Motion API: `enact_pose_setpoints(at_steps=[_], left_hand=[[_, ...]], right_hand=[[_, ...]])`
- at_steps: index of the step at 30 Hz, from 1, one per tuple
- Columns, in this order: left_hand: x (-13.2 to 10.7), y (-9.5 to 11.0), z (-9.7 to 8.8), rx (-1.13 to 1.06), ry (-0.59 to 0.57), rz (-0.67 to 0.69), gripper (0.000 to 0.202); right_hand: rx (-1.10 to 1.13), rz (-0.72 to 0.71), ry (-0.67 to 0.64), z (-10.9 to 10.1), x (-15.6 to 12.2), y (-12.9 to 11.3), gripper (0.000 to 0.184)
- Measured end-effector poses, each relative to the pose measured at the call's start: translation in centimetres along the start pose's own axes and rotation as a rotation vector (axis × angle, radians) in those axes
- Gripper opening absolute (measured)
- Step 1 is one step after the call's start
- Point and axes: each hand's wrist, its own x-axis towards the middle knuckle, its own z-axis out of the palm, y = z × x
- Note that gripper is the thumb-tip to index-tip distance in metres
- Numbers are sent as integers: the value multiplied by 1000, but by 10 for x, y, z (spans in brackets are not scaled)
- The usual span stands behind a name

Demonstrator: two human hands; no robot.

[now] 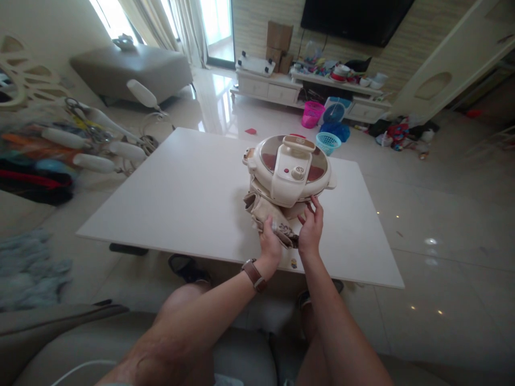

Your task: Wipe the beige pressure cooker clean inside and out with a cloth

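Note:
A cream electric pressure cooker [290,170] with a handled lid stands on the white table [193,193], right of the middle. A beige patterned cloth [269,213] is bunched against its near side. My left hand [269,244], with a brown watch on the wrist, is closed on the cloth. My right hand [310,228] lies on the cloth at the cooker's base, fingers curled up against the body.
A rack with white handles and scissors [86,136] stands to the left. Beyond the table are a grey sofa [132,69], a pink basket [313,113], a blue basket [328,142] and a cluttered TV cabinet [314,86]. My knees sit under the near edge.

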Motion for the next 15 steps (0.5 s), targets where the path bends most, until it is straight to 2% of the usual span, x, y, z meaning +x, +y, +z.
enact_pose_setpoints(at_steps=[4,10,12,15], left_hand=[[-6,-2,-1,-9,-18,-122,26],[8,35,7,-153,-37,-173,28],[17,48,8,-194,-44,-137,29],[32,61,10,-219,-38,1,29]], right_hand=[[0,66,16,-1,-2,-9,47],[-4,80,-3,-4,-1,-12,48],[-2,78,-7,-4,-1,-11,48],[8,79,8,-2,0,-10,48]])
